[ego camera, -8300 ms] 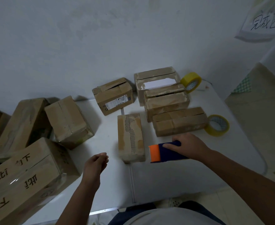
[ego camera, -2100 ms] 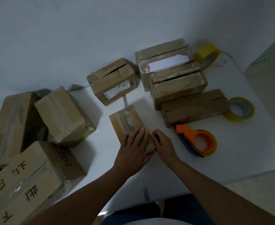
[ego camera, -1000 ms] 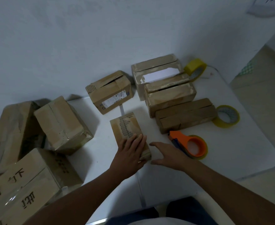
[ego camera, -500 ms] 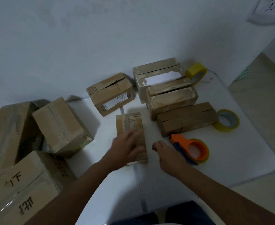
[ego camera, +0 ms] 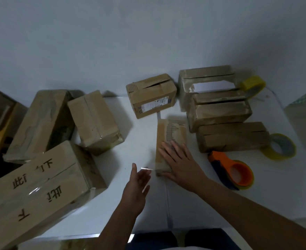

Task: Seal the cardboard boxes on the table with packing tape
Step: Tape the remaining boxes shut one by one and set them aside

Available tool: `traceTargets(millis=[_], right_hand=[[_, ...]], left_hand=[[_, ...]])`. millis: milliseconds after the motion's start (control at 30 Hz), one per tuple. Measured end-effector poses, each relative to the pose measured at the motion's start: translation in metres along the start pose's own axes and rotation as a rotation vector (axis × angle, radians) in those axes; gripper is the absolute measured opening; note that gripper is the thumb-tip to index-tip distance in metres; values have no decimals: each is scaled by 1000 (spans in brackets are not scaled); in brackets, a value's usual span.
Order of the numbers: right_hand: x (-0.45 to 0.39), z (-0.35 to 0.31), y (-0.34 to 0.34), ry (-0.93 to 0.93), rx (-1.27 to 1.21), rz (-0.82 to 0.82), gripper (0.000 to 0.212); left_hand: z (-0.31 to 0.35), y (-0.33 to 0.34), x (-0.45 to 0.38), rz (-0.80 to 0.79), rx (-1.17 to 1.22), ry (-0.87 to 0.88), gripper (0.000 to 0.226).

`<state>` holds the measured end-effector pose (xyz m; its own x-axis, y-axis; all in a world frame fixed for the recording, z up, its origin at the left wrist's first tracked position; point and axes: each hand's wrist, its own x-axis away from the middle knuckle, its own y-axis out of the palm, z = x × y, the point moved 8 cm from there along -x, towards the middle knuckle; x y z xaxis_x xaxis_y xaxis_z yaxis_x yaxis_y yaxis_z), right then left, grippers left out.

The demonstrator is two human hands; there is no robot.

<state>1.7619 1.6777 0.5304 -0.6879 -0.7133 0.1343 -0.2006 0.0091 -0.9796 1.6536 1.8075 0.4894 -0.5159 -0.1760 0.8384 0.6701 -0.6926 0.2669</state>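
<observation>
Two hands in shot, neither holding anything. My right hand [ego camera: 182, 164] lies flat, fingers straight, on the near end of the narrow box [ego camera: 170, 143] at mid-counter, pressing its top. My left hand [ego camera: 136, 184] hovers just left of that box, grip loose and wide, fingers relaxed; it's motion-blurred, so I can't tell if it touches the box end.

Step, as I read it: smoothing tape down on this narrow box. A glossy strip seems to run along its top, but it's too dim to say whether the seam is fully covered.

Next move likely needs the tape dispenser [ego camera: 233, 171], orange, lying on its side on the white counter [ego camera: 274, 186] just right of my right hand, not in any grip. I'd have to lift the right hand off the box to reach it.

Around:
- labelled box [ego camera: 153, 95] behind the narrow one, top flaps gaping, looks unsealed
- open box [ego camera: 207, 85] at back right, white sheet showing inside
- two low boxes stacked toward me from it, the long low box [ego camera: 232, 137] nearest the dispenser
- spare tape roll [ego camera: 279, 146] at right, another yellow roll [ego camera: 253, 85] by the wall
- big printed box [ego camera: 38, 190] and more cartons crowd the left

In the way: the long low box sits near the dispenser, tight for a reach. Free counter is only the near strip.
</observation>
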Motion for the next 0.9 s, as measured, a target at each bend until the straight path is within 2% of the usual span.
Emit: traceTargets(millis=[100, 167, 467, 767, 900], right_hand=[[6, 0, 3, 62, 5, 14, 80], [11, -2, 4, 91, -9, 25, 80], [12, -5, 3, 76, 13, 88, 76], [9, -3, 7, 77, 10, 78, 76], [9, -3, 8, 86, 18, 92, 75]], left_hand=[[7, -8, -3, 45, -16, 113, 26], [10, -9, -3, 32, -58, 167, 17], [21, -8, -7, 138, -218, 400, 13], [17, 24, -34, -9, -355, 420, 9], [18, 25, -40, -40, -490, 425, 8]])
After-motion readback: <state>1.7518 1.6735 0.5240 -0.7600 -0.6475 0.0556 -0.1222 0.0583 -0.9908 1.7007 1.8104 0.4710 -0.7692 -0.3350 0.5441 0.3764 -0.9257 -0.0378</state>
